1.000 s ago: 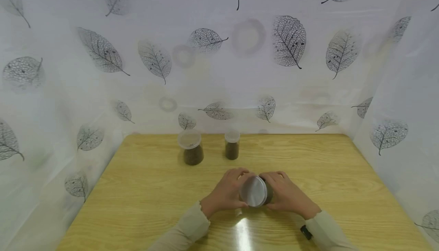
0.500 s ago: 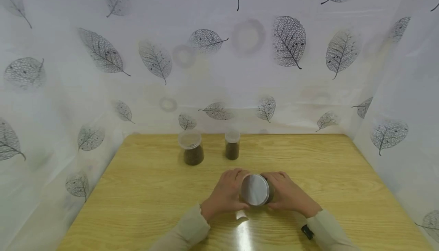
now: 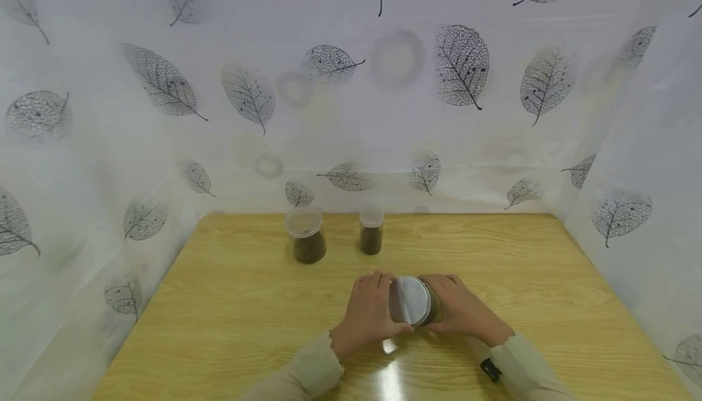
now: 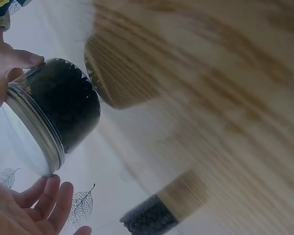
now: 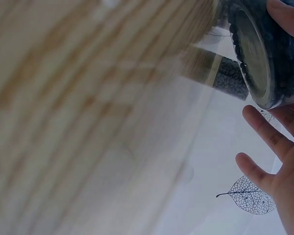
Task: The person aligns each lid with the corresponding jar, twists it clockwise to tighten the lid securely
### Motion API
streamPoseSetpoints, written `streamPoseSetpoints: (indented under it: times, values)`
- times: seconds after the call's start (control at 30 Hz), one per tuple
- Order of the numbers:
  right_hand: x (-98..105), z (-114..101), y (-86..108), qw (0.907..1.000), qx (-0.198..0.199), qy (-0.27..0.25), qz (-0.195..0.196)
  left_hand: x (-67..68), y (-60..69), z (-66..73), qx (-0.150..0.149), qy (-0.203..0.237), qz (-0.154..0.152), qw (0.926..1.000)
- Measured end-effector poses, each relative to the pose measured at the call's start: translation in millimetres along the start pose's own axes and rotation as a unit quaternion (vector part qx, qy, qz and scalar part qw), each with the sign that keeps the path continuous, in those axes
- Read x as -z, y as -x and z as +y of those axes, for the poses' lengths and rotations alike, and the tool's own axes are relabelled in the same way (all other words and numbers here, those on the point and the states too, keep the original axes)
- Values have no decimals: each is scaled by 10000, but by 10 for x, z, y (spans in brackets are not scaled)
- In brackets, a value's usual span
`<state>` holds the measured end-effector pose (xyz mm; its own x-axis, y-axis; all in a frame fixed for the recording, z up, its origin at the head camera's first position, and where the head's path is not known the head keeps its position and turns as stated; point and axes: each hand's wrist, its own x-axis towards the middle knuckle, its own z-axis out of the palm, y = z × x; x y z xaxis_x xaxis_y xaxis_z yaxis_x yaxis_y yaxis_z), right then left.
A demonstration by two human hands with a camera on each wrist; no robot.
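Tilted above the table, a clear jar (image 4: 63, 100) of dark contents lies between my two hands, its silver screw lid (image 3: 410, 301) facing left and up. My left hand (image 3: 370, 309) spans the lid, fingers at the far side and thumb at the near edge. In the left wrist view its fingertips (image 4: 53, 180) touch the lid's rim. My right hand (image 3: 463, 309) grips the jar's body. The right wrist view shows the jar's round base (image 5: 255, 56) and the right thumb (image 5: 289, 17) on its side; some of the right hand's fingers stand off the jar.
At the back of the wooden table (image 3: 236, 303) stand a wide clear jar (image 3: 309, 245) and a narrower one (image 3: 371, 239), both partly filled with dark pieces. A leaf-print curtain (image 3: 351, 114) surrounds the table's back and sides. A small black object (image 3: 490, 370) is by the right sleeve.
My left hand has shifted slightly right around the lid, its thumb moving further along the near edge. The jar has moved slightly right and away. My right hand keeps its grip.
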<state>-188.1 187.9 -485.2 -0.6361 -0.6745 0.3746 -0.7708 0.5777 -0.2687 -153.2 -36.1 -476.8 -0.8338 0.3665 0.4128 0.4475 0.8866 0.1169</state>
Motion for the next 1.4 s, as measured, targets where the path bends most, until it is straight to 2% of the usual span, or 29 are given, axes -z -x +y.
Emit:
streamPoseSetpoints:
  times: [0.13,0.4,0.7,0.83,1.07,1.2,1.3,1.4]
  values:
    - [-6,8,4,10000,-17,-35,-42,11,-17,-28,-183,51,-71,9998]
    - [18,2,6,9996,-112,-133,-236,66,-63,-128,-873,210,-288,9955]
    - [33,-23,-4,9994,-136,-141,-286,66,-136,-231,-1683,264,-368,9847]
    - [42,-43,-8,9995,-112,-138,-276,83,-161,-256,-1901,342,-404,9803]
    - [45,-55,-14,9997,-54,-38,-241,138,-174,-269,-2023,492,-632,9760]
    - [43,-54,-16,9997,-28,10,-253,145,-159,-257,-2014,402,-572,9770]
    - [35,-51,-14,9997,10,35,-242,141,-131,-219,-1825,252,-369,9822]
    - [28,-47,-10,9997,28,53,-218,131,-94,-152,-1433,-4,-108,9896]
